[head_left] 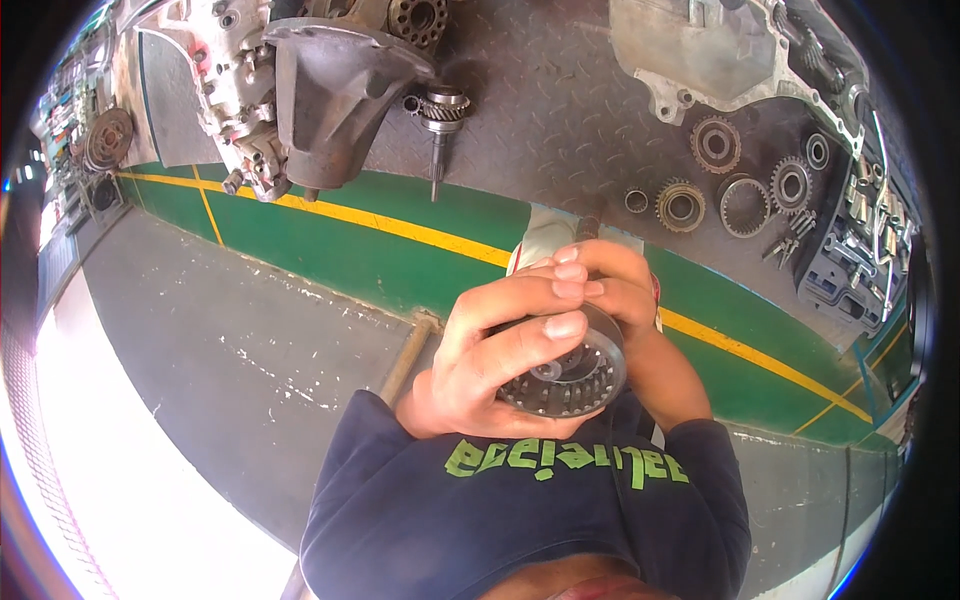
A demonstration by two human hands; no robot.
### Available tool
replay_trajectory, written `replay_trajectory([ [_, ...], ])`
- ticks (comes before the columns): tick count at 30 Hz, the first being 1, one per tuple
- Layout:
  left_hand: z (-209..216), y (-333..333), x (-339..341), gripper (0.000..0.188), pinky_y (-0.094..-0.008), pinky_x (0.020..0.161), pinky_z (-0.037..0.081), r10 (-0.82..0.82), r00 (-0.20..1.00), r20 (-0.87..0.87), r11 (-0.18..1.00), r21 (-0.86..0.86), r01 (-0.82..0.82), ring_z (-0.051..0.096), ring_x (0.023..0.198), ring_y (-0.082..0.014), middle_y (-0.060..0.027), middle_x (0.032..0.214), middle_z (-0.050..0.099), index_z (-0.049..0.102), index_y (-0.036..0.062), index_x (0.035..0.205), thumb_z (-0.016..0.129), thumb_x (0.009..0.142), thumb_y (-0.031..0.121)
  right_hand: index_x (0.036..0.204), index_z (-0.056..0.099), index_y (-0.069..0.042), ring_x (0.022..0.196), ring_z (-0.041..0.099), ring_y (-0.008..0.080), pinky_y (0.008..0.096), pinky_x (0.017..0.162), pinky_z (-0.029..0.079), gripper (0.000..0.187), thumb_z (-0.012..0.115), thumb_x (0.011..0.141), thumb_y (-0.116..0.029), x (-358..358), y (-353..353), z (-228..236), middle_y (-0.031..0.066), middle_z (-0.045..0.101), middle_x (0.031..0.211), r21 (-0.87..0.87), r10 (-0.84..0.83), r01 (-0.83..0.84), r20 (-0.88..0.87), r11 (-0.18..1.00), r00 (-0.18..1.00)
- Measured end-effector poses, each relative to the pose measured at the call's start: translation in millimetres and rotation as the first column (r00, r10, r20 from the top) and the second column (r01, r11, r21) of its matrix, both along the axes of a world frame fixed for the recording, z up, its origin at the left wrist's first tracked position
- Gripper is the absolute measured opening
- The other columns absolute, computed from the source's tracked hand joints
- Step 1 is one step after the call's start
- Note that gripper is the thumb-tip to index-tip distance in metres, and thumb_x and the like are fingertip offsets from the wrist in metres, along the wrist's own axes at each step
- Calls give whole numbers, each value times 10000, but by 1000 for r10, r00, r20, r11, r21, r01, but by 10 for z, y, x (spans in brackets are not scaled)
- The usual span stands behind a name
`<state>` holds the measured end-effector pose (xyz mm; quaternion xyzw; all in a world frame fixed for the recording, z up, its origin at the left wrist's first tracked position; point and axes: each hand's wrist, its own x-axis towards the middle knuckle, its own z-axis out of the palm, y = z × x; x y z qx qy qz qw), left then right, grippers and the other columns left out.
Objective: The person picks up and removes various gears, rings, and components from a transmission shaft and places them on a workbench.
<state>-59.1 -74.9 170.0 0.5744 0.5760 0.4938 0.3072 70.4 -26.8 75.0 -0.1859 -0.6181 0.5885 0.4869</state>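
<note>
Close to my chest I hold a dark round metal gear part (pixel 575 395) with a ring of teeth or rollers inside its rim. My left hand (pixel 495 350) is closed around its left side, the thumb and fingers lying over the top. On the far right side my right hand (pixel 625 290) is closed on the same part, and the fingertips of both hands meet above it. A dark ridged shaft end (pixel 588 230) shows just beyond my fingers; how it joins the part is hidden by my hands.
Across the metal bench (pixel 540 110) stand a bell-shaped housing (pixel 335 100), a gear shaft (pixel 440 125) and a pale open casing (pixel 700 50). Several loose gears (pixel 681 205) and rings lie at right, beside a socket tool case (pixel 850 270). Green floor with a yellow line (pixel 400 230) runs below.
</note>
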Motion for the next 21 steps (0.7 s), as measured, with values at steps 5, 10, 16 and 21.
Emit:
replay_trajectory([
  [5, 36, -12, -37, 1237, -497, 1079, 513, -45, 996, 79, 998, -33, 47, 609, 1255, -363, -198, 1345, 532, 302, 101, 1553, 1038, 563, 189, 1250, 557, -32, 1079, 690, 330, 405, 874, 610, 435, 782, 880, -67, 4, -21, -1, 228, 606, 1250, -1, -7, 7, -9, 1000, 1000],
  [10, 31, -30, -11, 1292, -525, 1117, 480, -65, 988, 141, 997, -22, 69, 581, 1307, -366, -201, 1386, 524, 249, 104, 1573, 1050, 564, 209, 1241, 562, -32, 1048, 695, 343, 411, 847, 611, 402, 767, 901, -98, 5, -62, -34, 231, 619, 1240, 16, -50, 50, -22, 999, 999],
  [16, 60, -82, -23, 1197, -553, 1155, 414, -42, 983, 179, 993, -103, 61, 572, 1331, -402, -228, 1391, 564, 298, 73, 1546, 1026, 602, 184, 1185, 609, -36, 1024, 695, 358, 423, 811, 605, 366, 787, 874, -107, 81, -70, -81, 233, 639, 1227, -48, 4, -4, -12, 999, 1000],
  [21, -38, -52, -60, 953, -558, 1187, 353, -9, 985, 172, 999, -47, 17, 534, 1386, -438, -243, 1395, 616, 433, 60, 1476, 972, 695, 150, 1210, 611, -43, 1072, 676, 336, 412, 869, 591, 481, 857, 808, -135, 90, -74, -107, 216, 632, 1234, -186, 132, -128, 10, 974, 991],
])
